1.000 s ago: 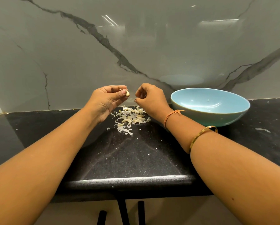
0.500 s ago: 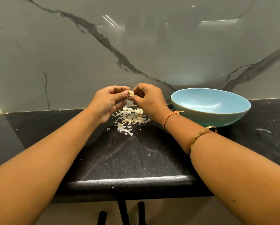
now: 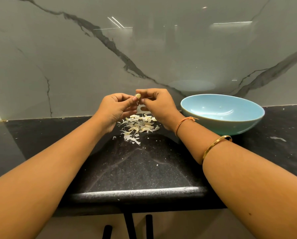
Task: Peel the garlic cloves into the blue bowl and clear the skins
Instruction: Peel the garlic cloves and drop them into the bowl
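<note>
My left hand [image 3: 115,107] pinches a small pale garlic clove [image 3: 138,96] between thumb and fingertips, held up above the counter. My right hand [image 3: 159,105] meets it from the right, its fingertips pinching at the clove's skin. Below both hands lies a pile of garlic cloves and loose papery skins [image 3: 139,125] on the black counter. The blue bowl [image 3: 221,123] stands to the right of my right wrist, and its inside looks bare.
The black speckled countertop [image 3: 135,169] runs left and right, with its front edge near me. A grey marble backsplash [image 3: 92,57] rises right behind the pile. A few skin flecks [image 3: 278,138] lie at the far right. Dark handles [image 3: 130,225] show below the edge.
My right hand closed the gap to the left hand and took hold of the clove's skin. Both hands have risen slightly. The pile and bowl stayed put.
</note>
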The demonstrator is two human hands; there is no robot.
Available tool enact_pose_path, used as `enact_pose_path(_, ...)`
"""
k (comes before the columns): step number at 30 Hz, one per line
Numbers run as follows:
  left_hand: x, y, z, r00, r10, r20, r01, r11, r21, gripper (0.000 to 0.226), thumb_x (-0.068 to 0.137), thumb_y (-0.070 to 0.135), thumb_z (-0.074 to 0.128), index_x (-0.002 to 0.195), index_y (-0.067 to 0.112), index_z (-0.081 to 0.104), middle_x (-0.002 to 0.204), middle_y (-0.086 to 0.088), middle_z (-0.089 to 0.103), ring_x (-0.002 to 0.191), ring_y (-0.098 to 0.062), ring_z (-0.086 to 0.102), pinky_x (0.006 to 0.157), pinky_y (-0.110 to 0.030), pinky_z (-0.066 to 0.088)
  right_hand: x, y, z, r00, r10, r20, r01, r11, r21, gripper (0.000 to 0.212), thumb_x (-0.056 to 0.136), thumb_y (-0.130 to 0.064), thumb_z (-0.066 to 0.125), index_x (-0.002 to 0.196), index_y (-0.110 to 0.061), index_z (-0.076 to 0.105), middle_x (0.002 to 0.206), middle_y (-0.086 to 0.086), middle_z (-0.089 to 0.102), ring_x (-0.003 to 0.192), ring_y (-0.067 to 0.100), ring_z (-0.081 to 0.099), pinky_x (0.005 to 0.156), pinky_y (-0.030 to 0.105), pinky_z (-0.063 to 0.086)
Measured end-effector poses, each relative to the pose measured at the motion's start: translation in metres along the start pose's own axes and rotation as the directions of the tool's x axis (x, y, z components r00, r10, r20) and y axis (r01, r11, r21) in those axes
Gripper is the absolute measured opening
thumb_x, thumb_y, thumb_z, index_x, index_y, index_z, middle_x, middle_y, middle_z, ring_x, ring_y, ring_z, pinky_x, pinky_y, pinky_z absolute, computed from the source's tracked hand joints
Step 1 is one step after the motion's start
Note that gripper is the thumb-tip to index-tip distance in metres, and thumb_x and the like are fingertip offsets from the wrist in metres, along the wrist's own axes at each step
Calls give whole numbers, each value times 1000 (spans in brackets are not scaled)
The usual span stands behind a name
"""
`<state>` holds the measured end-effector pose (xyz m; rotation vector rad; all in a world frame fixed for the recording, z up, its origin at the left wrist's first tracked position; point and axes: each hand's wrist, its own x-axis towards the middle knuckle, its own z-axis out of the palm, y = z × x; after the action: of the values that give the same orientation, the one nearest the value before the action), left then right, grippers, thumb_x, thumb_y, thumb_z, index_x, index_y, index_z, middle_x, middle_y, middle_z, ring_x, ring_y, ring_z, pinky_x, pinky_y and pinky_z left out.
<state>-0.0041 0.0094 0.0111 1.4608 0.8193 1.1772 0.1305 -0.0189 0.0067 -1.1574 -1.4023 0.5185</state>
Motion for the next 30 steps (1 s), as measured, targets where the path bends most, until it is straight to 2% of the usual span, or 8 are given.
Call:
enact_pose_path(2, 1, 0, 0, 1000, 3, -1, -3, 999, -51, 7, 85, 10, 63, 85, 4, 66, 69, -2, 66, 62, -7, 64, 61, -19, 56, -1, -3, -1, 997, 77, 2, -76, 979, 189, 33, 90, 7, 50, 121, 2, 56, 94, 14, 64, 80, 17, 63, 71, 26, 57)
enact_pose_path(3, 1, 0, -1, 1000, 4, -3, -5, 998, -70, 7, 85, 10, 63, 85, 4, 65, 68, -2, 67, 62, -7, 64, 61, -19, 56, -1, -4, -2, 994, 108, -2, -104, 965, 241, 29, 90, 7, 51, 118, 3, 56, 89, 12, 62, 76, 15, 61, 66, 22, 56)
enact_pose_path(6, 1, 0, 0, 1000, 9, 0, -9, 996, -83, 7, 84, 11, 63, 86, 4, 65, 71, -2, 67, 65, -9, 65, 64, -20, 57, -1, -4, -3, 989, 145, -4, -140, 959, 247, 7, 90, -1, 55, 93, 0, 62, 78, 7, 60, 69, 12, 58, 60, 19, 54)
enact_pose_path(10, 0, -2, 1, 1000, 25, 10, -25, 999, -27, 8, 82, 11, 64, 88, 5, 65, 76, -5, 67, 69, -10, 65, 64, -20, 56, -2, -3, -3, 988, 153, -7, -146, 954, 262, 9, 86, -6, 63, 78, -4, 62, 71, 6, 59, 63, 11, 55, 58, 19, 51)
enact_pose_path(19, -1, -2, 3, 999, 49, 16, -49, 999, 14, 4, 84, 5, 63, 88, 5, 65, 80, -8, 67, 70, -11, 66, 64, -19, 56, -2, -4, -3, 985, 172, 13, -168, 941, 292, 13, 84, 1, 61, 71, -3, 61, 68, 9, 57, 62, 13, 54, 59, 21, 51)
enact_pose_path(30, -2, -1, 5, 1000, -13, 19, 16, 993, -121, 4, 86, 3, 61, 86, 1, 64, 68, -4, 68, 62, -8, 67, 60, -18, 56, -4, -6, -1, 983, 180, 19, -176, 925, 337, 13, 84, -1, 62, 71, -3, 60, 66, 8, 55, 59, 13, 51, 60, 22, 49)
